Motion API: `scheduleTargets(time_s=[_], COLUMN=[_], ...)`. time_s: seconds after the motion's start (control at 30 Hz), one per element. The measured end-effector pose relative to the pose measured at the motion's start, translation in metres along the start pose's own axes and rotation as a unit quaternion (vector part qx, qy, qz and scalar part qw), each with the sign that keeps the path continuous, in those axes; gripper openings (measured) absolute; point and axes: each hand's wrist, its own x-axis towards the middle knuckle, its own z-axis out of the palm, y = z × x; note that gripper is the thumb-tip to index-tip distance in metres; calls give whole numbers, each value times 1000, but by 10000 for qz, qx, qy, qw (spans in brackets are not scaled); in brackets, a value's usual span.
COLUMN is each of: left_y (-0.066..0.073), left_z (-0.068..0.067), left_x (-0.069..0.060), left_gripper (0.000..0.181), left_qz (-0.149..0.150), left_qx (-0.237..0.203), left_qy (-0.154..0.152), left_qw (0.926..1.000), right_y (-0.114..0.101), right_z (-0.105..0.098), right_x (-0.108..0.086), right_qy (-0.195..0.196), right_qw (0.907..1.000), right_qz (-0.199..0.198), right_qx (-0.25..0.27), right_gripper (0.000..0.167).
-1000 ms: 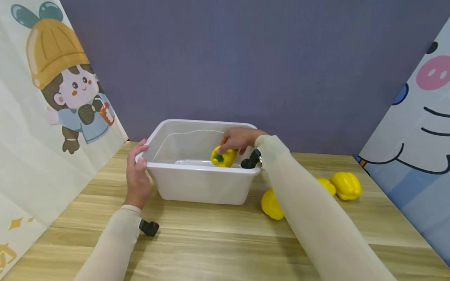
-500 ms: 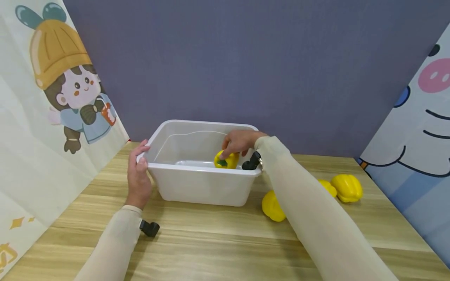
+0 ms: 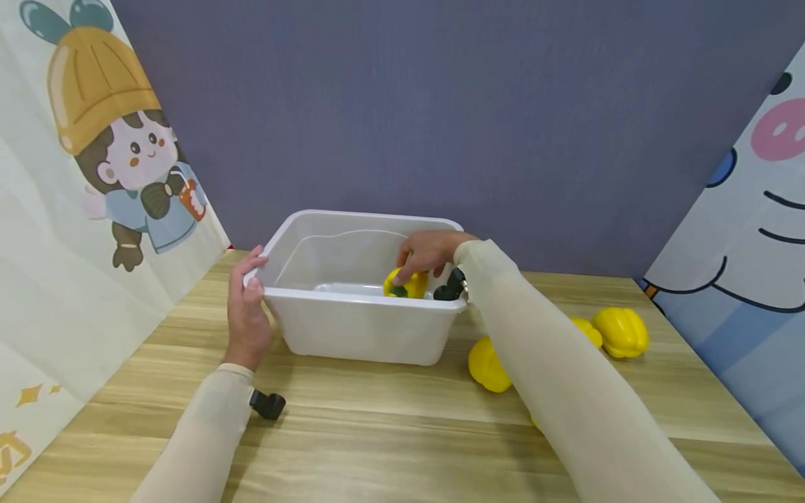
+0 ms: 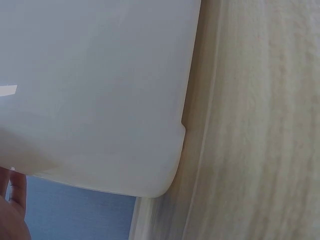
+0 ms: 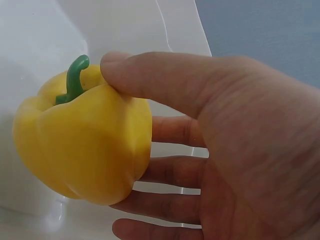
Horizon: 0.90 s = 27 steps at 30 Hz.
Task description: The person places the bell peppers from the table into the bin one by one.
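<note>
A white plastic bin (image 3: 358,328) stands on the wooden table. My left hand (image 3: 247,318) grips its left rim, with the fingertips over the edge and the thumb at the front corner. In the left wrist view, only part of that hand (image 4: 14,215) shows beside the bin wall (image 4: 100,100). Inside the bin's right half, my right hand (image 3: 432,251) holds a yellow bell pepper (image 3: 413,285) with a green stem. The right wrist view has the thumb on top of the pepper (image 5: 95,140) near its stem, and the fingers behind its side.
More yellow bell peppers lie right of the bin: one (image 3: 489,366) near its front corner, one (image 3: 619,332) farther right, and another (image 3: 588,331) partly behind my right forearm. A yellow sliver (image 3: 536,423) shows under that forearm. A grey-blue partition (image 3: 402,119) rises behind the bin.
My right hand has moved slightly right and lower in the bin with the bell pepper. The left hand stays on the rim.
</note>
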Motion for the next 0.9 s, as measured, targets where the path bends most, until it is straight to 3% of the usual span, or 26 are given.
scheduleTargets(time_s=[0.9], left_y=[5], left_z=[1], left_x=[0], left_gripper=[47], left_qz=[-62], left_qx=[-72], left_qy=[5], left_qw=[10000], right_y=[-1], right_z=[1], right_x=[-3], right_qy=[-136], right_qw=[9997], right_qz=[-152], right_qx=[-144], right_gripper=[51])
